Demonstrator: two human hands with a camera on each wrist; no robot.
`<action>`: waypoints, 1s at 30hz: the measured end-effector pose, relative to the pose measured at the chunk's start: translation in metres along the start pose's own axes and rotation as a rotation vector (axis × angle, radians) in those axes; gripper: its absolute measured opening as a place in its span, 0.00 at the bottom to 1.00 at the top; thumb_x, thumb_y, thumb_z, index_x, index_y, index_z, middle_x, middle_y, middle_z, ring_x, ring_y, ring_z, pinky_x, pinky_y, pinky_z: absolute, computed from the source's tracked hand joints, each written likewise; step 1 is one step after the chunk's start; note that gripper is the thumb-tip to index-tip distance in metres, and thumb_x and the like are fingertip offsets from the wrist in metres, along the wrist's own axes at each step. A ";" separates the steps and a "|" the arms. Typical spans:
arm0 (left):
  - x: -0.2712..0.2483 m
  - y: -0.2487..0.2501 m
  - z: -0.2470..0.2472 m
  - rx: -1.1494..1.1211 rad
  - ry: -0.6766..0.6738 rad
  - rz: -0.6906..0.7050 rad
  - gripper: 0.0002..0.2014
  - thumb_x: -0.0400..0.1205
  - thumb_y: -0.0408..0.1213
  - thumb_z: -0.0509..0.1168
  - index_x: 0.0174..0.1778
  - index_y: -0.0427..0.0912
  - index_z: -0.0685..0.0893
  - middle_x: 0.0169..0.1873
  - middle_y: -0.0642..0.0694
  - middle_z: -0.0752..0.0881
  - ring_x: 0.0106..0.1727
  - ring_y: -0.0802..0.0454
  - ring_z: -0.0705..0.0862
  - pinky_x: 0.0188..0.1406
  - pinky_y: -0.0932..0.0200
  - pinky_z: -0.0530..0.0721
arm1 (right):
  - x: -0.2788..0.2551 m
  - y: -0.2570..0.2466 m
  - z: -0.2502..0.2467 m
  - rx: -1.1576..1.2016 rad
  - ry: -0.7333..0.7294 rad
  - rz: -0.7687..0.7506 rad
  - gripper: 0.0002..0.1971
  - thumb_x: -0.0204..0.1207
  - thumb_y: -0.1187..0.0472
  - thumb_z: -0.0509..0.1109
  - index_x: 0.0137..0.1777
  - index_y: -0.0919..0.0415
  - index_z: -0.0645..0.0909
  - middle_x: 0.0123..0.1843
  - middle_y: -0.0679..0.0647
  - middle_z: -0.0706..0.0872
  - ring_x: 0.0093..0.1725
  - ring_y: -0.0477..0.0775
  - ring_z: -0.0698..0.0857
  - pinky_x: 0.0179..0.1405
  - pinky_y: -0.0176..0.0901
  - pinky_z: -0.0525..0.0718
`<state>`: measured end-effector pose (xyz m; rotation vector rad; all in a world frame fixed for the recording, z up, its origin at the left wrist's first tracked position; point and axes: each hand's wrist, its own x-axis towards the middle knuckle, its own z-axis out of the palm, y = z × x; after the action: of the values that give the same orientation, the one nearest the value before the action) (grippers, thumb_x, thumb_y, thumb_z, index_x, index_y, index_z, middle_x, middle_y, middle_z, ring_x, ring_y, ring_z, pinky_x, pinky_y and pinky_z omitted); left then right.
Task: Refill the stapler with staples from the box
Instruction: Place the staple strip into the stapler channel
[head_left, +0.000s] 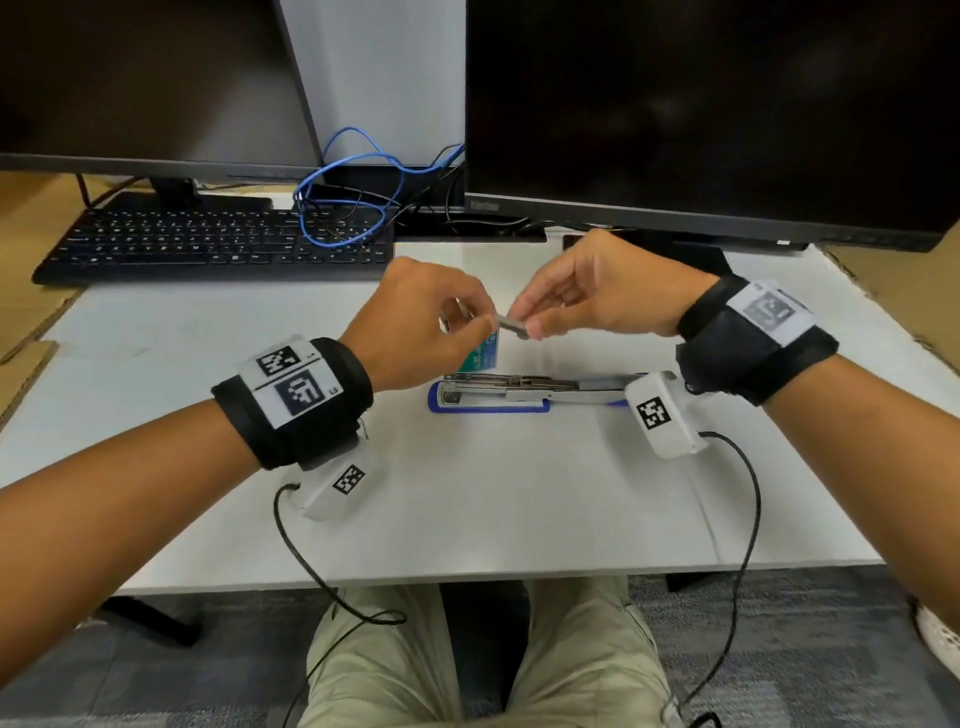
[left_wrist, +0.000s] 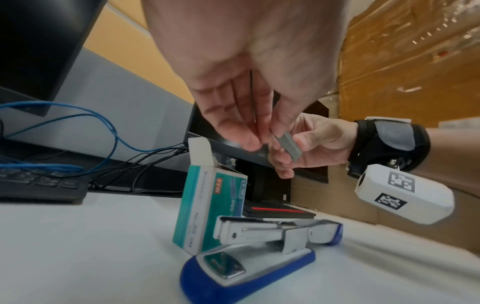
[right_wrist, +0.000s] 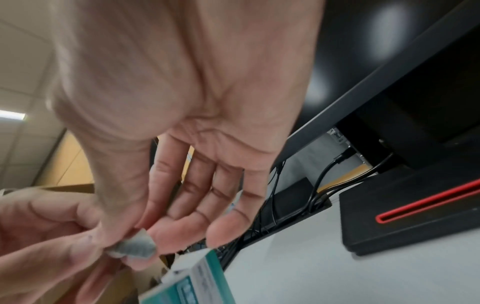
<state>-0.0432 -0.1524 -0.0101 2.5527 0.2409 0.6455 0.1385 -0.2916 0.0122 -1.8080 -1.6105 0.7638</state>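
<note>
A grey strip of staples (head_left: 511, 327) (left_wrist: 289, 146) (right_wrist: 135, 245) hangs above the table, pinched at its right end by my right hand (head_left: 524, 322) (right_wrist: 135, 234) between thumb and fingers. My left hand (head_left: 480, 319) (left_wrist: 262, 135) pinches the strip's left end. Below them stands the teal staple box (head_left: 480, 356) (left_wrist: 207, 205) (right_wrist: 187, 281) upright with its white flap open. The blue and silver stapler (head_left: 519, 392) (left_wrist: 254, 251) lies folded open flat in front of the box, its metal staple channel facing up.
A black keyboard (head_left: 208, 241) and looped blue cable (head_left: 337, 208) lie at the back left. Two dark monitors (head_left: 701, 114) stand behind; a black monitor base with a red stripe (left_wrist: 278, 211) (right_wrist: 415, 209) sits just behind the stapler. Wrist camera cords trail off the white table's front edge (head_left: 467, 571).
</note>
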 end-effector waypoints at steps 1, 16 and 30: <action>-0.001 0.001 0.001 0.026 -0.066 0.003 0.06 0.77 0.38 0.71 0.41 0.43 0.92 0.33 0.49 0.91 0.32 0.55 0.87 0.33 0.76 0.80 | -0.002 0.002 0.003 -0.009 -0.016 0.013 0.13 0.72 0.61 0.79 0.56 0.59 0.91 0.49 0.51 0.94 0.48 0.50 0.92 0.56 0.48 0.90; -0.015 -0.009 0.018 0.316 -0.323 -0.126 0.11 0.76 0.46 0.73 0.48 0.43 0.92 0.45 0.41 0.92 0.43 0.44 0.88 0.44 0.46 0.89 | 0.008 0.014 0.059 -0.312 0.108 0.011 0.10 0.72 0.57 0.79 0.53 0.57 0.91 0.47 0.51 0.94 0.43 0.46 0.91 0.42 0.31 0.87; -0.022 -0.017 0.014 0.196 -0.300 -0.212 0.11 0.76 0.42 0.75 0.52 0.42 0.93 0.46 0.43 0.94 0.40 0.53 0.86 0.49 0.51 0.90 | 0.010 0.010 0.067 -0.429 0.128 -0.007 0.10 0.74 0.51 0.77 0.53 0.50 0.92 0.51 0.49 0.94 0.40 0.43 0.87 0.48 0.43 0.90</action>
<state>-0.0569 -0.1496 -0.0383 2.7166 0.4813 0.1624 0.0961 -0.2785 -0.0400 -2.0927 -1.7911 0.3026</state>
